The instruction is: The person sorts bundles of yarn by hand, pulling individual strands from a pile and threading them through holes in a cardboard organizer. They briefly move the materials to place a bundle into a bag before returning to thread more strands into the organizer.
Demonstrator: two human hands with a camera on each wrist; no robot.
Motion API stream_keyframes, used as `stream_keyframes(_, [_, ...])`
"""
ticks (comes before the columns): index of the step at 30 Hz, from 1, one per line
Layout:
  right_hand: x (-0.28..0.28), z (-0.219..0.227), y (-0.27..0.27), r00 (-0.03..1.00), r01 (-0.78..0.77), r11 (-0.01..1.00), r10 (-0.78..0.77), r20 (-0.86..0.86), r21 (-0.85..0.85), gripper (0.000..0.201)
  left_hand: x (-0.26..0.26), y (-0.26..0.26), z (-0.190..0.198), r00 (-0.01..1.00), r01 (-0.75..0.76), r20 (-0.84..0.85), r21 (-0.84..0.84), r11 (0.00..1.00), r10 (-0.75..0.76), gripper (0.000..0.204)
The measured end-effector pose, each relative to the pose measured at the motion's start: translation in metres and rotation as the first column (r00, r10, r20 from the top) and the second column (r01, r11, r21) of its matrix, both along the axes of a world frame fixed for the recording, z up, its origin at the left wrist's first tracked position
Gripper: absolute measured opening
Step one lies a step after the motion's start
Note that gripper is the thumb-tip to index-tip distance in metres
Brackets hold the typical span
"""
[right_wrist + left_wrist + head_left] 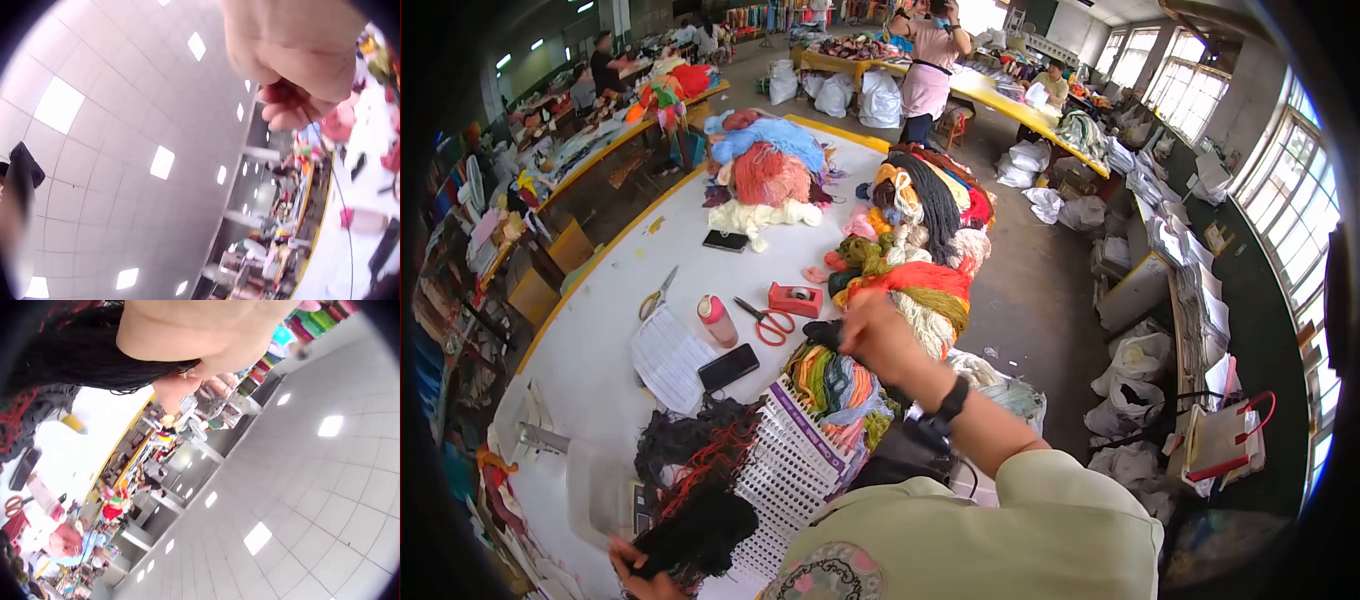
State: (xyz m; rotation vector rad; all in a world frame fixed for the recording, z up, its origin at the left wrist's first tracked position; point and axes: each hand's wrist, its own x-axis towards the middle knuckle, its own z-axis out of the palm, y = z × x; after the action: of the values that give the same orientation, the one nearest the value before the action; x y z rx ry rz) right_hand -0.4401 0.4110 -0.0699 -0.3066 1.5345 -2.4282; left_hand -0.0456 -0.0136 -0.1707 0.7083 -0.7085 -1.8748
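Pale green shirt [980,540] nearest, behind both grips. White bench [605,310] extends under and beyond the left grip [642,582]. Heaped skeins [920,290] lie under and past the right grip [872,325], likely massed along that edge for easy reach. Perforated card [788,475], coloured yarns along one edge, sits between the grips, probably to keep shades sorted. Black yarn bundle [700,530] is in the left grip, fingers round it, overlapping the card; likely held there as an anchor. Pink-capped bottle [717,322], phone [728,368] and red-handled scissors [761,316] sit left of the right grip, seemingly placed clear of the yarn but handy. Dark thread [341,197] is pinched in the narrow right grip, well apart from the bundle, presumably to keep the strand free; can't tell whether they join.
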Motion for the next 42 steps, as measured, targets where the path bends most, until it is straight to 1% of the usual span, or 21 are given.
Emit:
stream_keyframes(1, [-0.027,-0.007,0.024,0.969,0.209,0.969,-0.187,-0.162,0.134,0.025,-0.003,0.019,0.016,0.966,-0.154,0.171,-0.212,0.965,0.192,0.035])
stream_keyframes(2, [-0.064,-0.024,0.057,0.803,0.492,0.852,-0.365,-0.47,0.179,0.025,0.013,-0.005,0.004,0.998,0.039,-0.04,-0.056,0.998,-0.041,0.032])
stream_keyframes(3, [-0.093,-0.027,0.088,0.784,0.606,0.796,-0.597,-0.168,0.002,0.026,0.044,-0.025,-0.012,0.94,0.232,-0.268,0.057,0.971,-0.209,0.029])
stream_keyframes(4, [-0.093,0.004,0.098,0.727,0.645,0.764,-0.621,-0.291,-0.019,0.027,0.035,-0.017,-0.014,0.84,0.373,-0.465,0.123,0.92,-0.278,0.031])
stream_keyframes(5, [-0.102,0.017,0.097,0.753,0.585,0.81,-0.563,-0.34,-0.046,0.025,-0.003,0.022,0.017,0.826,0.418,-0.437,0.056,0.907,-0.355,0.03])
stream_keyframes(6, [-0.102,0.02,0.087,0.766,0.629,0.777,-0.624,-0.155,-0.018,0.018,-0.041,0.051,0.043,0.9,0.303,-0.385,0.224,0.926,-0.202,0.031])
stream_keyframes(7, [-0.105,0.013,0.07,0.808,0.582,0.812,-0.571,-0.147,0.048,0.01,-0.063,0.056,0.033,0.865,0.45,-0.361,0.252,0.857,-0.348,0.032])
stream_keyframes(10, [-0.107,-0.048,0.016,0.994,0.113,0.935,-0.106,-0.041,0.337,0.003,-0.135,0.094,-0.002,0.855,0.5,-0.073,0.378,0.779,-0.513,0.034])
stream_keyframes(13, [-0.082,-0.104,-0.052,0.994,-0.099,0.762,0.104,0.031,0.64,0.008,-0.186,0.113,-0.037,0.824,0.485,0.012,0.504,0.715,-0.567,0.032])
stream_keyframes(17, [-0.055,-0.192,-0.106,0.855,-0.377,0.594,0.518,0.021,0.711,0.011,-0.229,0.121,-0.079,0.739,0.435,0.297,0.475,0.765,-0.605,0.026])
stream_keyframes(18, [-0.048,-0.195,-0.119,0.798,-0.367,0.458,0.603,0.02,0.81,0.014,-0.237,0.123,-0.089,0.615,0.457,0.454,0.461,0.761,-0.644,0.026])
stream_keyframes(19, [-0.043,-0.2,-0.13,0.791,-0.382,0.451,0.61,0.033,0.807,0.014,-0.244,0.127,-0.097,0.467,0.48,0.594,0.452,0.752,-0.655,0.027])
stream_keyframes(24, [-0.029,-0.225,-0.161,0.575,-0.41,0.093,0.799,0.178,0.907,0.013,-0.27,0.15,-0.125,0.235,0.538,0.772,0.404,0.74,-0.591,0.028])
stream_keyframes(25, [-0.028,-0.226,-0.163,0.57,-0.418,0.09,0.801,0.184,0.904,0.013,-0.272,0.153,-0.129,0.139,0.575,0.852,0.346,0.741,-0.505,0.028])
stream_keyframes(30, [-0.021,-0.23,-0.166,0.505,-0.433,0.143,0.856,0.108,0.89,0.016,-0.257,0.158,-0.166,0.16,0.606,0.973,0.039,0.795,-0.169,0.027])
stream_keyframes(32, [-0.018,-0.236,-0.168,0.492,-0.46,0.127,0.861,0.133,0.879,0.016,-0.256,0.157,-0.163,-0.081,0.683,0.973,0.212,0.699,-0.216,0.024])
stream_keyframes(33, [-0.016,-0.24,-0.165,0.477,-0.455,0.139,0.872,0.109,0.88,0.014,-0.259,0.158,-0.151,-0.087,0.682,0.973,0.213,0.7,-0.212,0.024])
stream_keyframes(35, [-0.016,-0.242,-0.164,0.465,-0.454,0.154,0.881,0.086,0.878,0.013,-0.27,0.16,-0.116,0.183,0.532,0.848,0.341,0.775,-0.498,0.019])
stream_keyframes(36, [-0.017,-0.241,-0.164,0.462,-0.445,0.14,0.882,0.094,0.884,0.013,-0.271,0.159,-0.114,0.178,0.531,0.849,0.343,0.775,-0.498,0.019])
stream_keyframes(38, [-0.019,-0.241,-0.164,0.444,-0.486,0.102,0.884,0.144,0.868,0.015,-0.272,0.159,-0.111,0.436,0.422,0.609,0.512,0.748,-0.663,0.016])
stream_keyframes(42, [-0.024,-0.229,-0.172,0.445,-0.539,0.043,0.863,0.241,0.841,0.016,-0.27,0.154,-0.126,0.474,0.478,0.526,0.52,0.708,-0.706,0.017])
